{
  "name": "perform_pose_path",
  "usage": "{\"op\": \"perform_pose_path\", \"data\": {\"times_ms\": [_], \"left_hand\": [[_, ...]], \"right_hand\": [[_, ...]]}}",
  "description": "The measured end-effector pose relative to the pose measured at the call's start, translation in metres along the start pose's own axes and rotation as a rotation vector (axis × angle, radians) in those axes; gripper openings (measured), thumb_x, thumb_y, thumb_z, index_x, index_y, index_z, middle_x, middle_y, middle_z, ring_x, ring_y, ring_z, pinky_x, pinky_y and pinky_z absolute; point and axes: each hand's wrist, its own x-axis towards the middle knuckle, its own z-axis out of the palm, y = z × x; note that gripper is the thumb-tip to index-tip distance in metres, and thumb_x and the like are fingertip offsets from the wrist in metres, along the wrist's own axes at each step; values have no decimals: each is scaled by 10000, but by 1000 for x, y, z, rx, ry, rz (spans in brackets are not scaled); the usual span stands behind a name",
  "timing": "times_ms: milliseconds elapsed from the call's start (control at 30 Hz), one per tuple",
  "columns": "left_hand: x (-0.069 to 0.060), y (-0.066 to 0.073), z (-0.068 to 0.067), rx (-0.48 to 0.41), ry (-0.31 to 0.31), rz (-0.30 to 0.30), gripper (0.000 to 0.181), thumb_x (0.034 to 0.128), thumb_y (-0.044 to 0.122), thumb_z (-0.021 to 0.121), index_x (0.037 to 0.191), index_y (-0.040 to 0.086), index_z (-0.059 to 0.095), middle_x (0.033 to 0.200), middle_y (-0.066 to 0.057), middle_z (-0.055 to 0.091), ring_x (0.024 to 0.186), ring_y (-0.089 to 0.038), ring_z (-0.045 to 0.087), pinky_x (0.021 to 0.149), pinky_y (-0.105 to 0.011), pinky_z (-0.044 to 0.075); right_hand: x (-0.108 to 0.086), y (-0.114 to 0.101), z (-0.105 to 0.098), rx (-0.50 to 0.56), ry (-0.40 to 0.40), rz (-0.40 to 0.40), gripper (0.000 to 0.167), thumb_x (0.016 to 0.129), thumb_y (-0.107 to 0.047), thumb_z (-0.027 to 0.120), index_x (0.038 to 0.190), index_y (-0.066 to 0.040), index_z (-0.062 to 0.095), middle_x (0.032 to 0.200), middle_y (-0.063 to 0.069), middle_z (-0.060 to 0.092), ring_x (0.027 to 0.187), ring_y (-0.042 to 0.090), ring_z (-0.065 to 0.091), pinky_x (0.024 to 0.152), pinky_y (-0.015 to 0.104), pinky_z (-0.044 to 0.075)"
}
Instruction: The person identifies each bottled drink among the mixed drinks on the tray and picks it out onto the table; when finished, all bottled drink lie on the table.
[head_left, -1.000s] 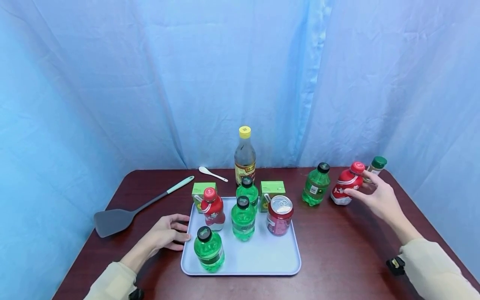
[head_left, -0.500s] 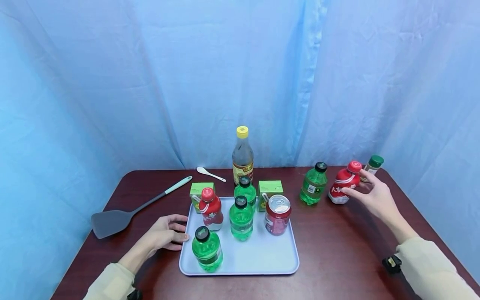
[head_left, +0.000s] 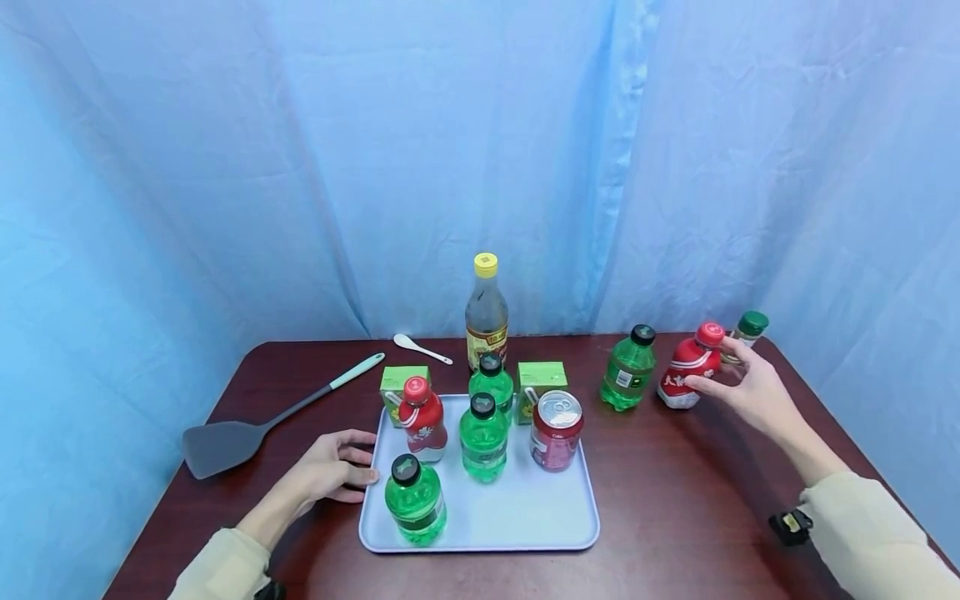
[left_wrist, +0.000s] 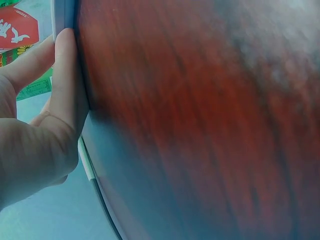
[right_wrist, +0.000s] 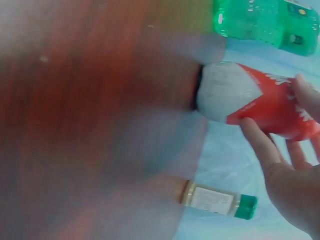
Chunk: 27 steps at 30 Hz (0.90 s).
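Note:
At the table's right, the right hand grips a red bottle with a white base, thumb and fingers on opposite sides; the right wrist view shows this bottle upright on the table. The left hand touches the left rim of a white tray, fingers slightly bent; the left wrist view shows its fingertips at the tray's edge. On the tray stand several green bottles, another red bottle and a red can. Two green cartons are at its back edge.
A green bottle stands left of the gripped bottle, and a green-capped jar behind it. A yellow-capped bottle and a white spoon are behind the tray. A grey spatula lies at the left.
The view has shifted slightly. Both hands keep their places, the right one at the red bottle and the left one at the tray's rim.

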Motion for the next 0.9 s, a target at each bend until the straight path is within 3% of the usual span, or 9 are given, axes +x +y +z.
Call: {"op": "perform_pose_path", "data": {"times_ms": [67,233,300,433,567,767,900], "left_hand": [[0,0,0,2,0,-1,597,815,20,832,1344,12,556,1063,-156,635,813,-248,683,652,-457,623],[1,-1,0,3,-9,9,587,820,20,828,1341,13,559,1052,-156,638,799,-254,695,650,-457,623],[1,-1,0,0,-9,5,579,821,12,823,1338,14,562,1045,-158,637,792,-256,698,648,-456,623],[0,-1,0,-8,-11,-4,574,824,2,818,1337,13,561,1044,-160,631,799,-253,690,651,-458,623],[-1,-1,0,-11,-13,-5,576,824,2,817,1339,10,558,1045,-162,632,800,-253,697,652,-459,623],[-1,0,-1,-9,-9,-7,578,825,4,818,1341,10,557,1046,-162,637,792,-256,706,648,-459,623],[-1,0,-1,-3,-9,-9,579,827,11,819,1343,14,557,1054,-160,634,806,-256,697,655,-457,623]], "right_hand": [[1,-2,-1,18,-10,-15,856,892,-220,812,1574,-70,316,1416,260,465,1182,543,526,738,58,479],[-1,-13,-4,111,21,7,1039,915,-163,781,1632,-333,49,1570,218,306,1317,489,453,859,63,449],[-2,-20,-3,146,64,16,1039,922,-134,768,1625,-363,36,1613,166,262,1388,411,411,912,85,439],[-7,-43,0,202,192,-17,1003,915,-49,750,1631,-305,96,1631,72,255,1454,244,359,1009,112,397],[-15,-70,3,279,275,-93,1000,884,51,739,1628,-265,149,1627,36,271,1463,189,337,1047,127,380],[-24,-110,13,546,243,-298,1024,778,247,715,1608,-139,256,1600,134,315,1449,230,348,1060,196,413],[-31,-135,23,628,184,-443,992,747,282,717,1583,-22,278,1581,208,324,1440,260,369,1066,230,422]]}}
